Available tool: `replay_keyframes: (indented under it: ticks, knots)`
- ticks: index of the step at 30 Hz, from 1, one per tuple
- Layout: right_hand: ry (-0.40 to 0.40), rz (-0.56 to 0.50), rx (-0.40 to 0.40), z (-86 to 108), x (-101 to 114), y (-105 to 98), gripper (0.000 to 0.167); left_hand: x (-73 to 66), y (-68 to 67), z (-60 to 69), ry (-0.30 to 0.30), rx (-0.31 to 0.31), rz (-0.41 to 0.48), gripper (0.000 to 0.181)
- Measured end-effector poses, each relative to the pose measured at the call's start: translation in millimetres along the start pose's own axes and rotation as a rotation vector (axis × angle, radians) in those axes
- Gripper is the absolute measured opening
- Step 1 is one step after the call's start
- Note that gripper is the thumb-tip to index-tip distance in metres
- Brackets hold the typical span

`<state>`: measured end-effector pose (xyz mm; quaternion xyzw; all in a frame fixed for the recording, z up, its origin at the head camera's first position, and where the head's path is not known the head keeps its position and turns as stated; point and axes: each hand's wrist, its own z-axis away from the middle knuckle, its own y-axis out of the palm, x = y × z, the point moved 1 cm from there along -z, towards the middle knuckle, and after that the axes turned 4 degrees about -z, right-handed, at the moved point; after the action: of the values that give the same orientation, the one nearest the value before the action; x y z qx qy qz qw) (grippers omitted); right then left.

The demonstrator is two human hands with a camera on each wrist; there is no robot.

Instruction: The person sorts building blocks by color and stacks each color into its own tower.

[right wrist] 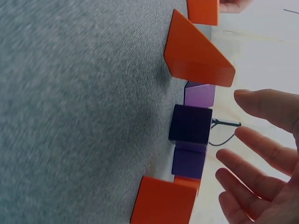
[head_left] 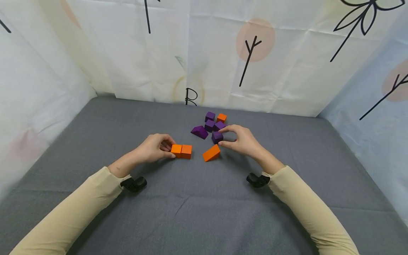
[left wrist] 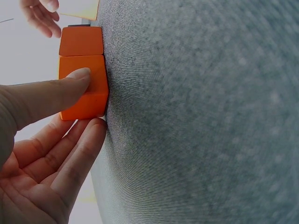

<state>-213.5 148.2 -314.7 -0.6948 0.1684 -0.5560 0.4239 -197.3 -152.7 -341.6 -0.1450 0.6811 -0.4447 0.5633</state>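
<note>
My left hand pinches an orange cube between thumb and fingers. A second orange cube stands flush against its right side on the cloth. To the right lies an orange wedge block, slanted, with a gap between it and the cubes. Above the cloth my right hand hovers with thumb and fingers spread near a purple cube. In the right wrist view, nothing is between the fingers of that hand.
Behind are more purple cubes, a purple slanted-sided block and an orange block. Another orange block shows low in the right wrist view. Grey cloth covers the table; a patterned curtain hangs behind.
</note>
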Motion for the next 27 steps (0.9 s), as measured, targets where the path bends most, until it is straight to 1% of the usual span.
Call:
replay_keyframes:
  ticks: [5, 12, 16, 23, 27]
  knots:
    - [0.013, 0.030, 0.022, 3.0, -5, -3, 0.043, 0.4, 0.6, -0.1, 0.007, -0.002, 0.002, 0.030]
    - [-0.002, 0.069, 0.052, 6.5, -15, -5, 0.045, -0.2, 1.6, -0.8, 0.000, -0.007, 0.004, 0.030]
    - [0.006, 0.080, 0.065, 8.9, -19, -4, 0.047, 0.3, 2.0, -0.5, 0.000, -0.007, 0.008, 0.030]
    - [-0.010, 0.117, 0.071, 12.5, -26, -4, 0.050, 1.4, 2.5, 0.5, 0.011, -0.009, 0.010, 0.030]
    - [0.001, 0.118, 0.069, 14.2, -29, -5, 0.051, 1.9, 2.1, -0.2, 0.009, -0.007, 0.009, 0.030]
